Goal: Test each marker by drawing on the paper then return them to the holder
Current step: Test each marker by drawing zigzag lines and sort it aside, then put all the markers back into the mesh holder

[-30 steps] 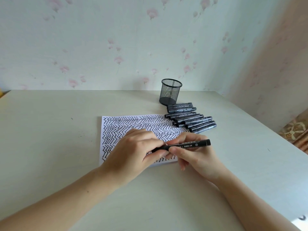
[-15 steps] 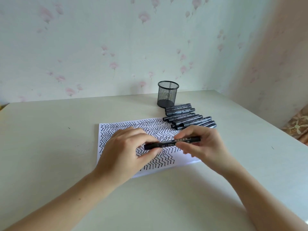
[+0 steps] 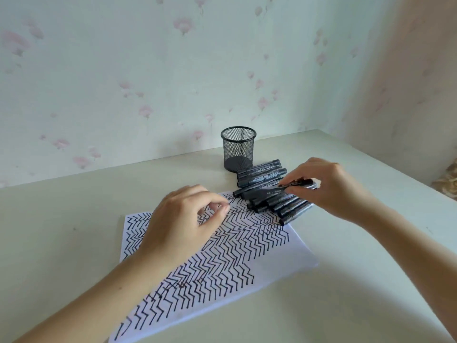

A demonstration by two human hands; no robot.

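The zigzag-covered paper lay nearest on the worktop, the left hand hovered above it loosely curled and empty, the right hand pinched a marker over the marker pile, beyond which the mesh holder stood upright.

Black wire mesh, dark plastic, white paper

The holder, upper centre, is black metal mesh. The markers beside it look like dark, faintly shiny plastic. The paper is matt white, on a smooth, pale matt table.
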